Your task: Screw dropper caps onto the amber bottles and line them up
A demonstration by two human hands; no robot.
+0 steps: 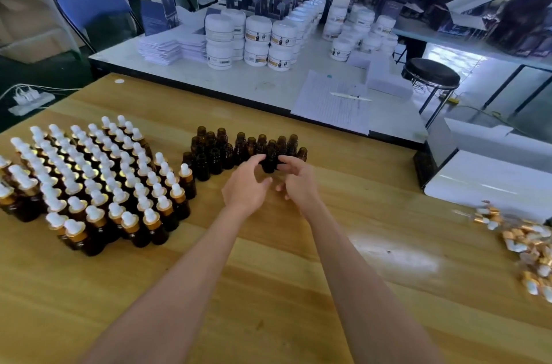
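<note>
Several uncapped amber bottles (239, 148) stand in a loose cluster at the table's middle. One uncapped bottle (269, 161) stands at the cluster's front edge. My left hand (246, 186) and my right hand (297, 181) flank it, fingers loosely curved, fingertips at its sides and nothing gripped. A large block of capped bottles (89, 181) with white bulbs and gold collars stands in rows on the left. Loose dropper caps (525, 247) lie heaped at the right edge.
The wooden table (268, 289) holds my work. Behind it a white table (263, 83) carries stacked white jars (257, 41), papers and a pen. A white box (490, 172) sits at the right; a black stool (431, 74) stands beyond.
</note>
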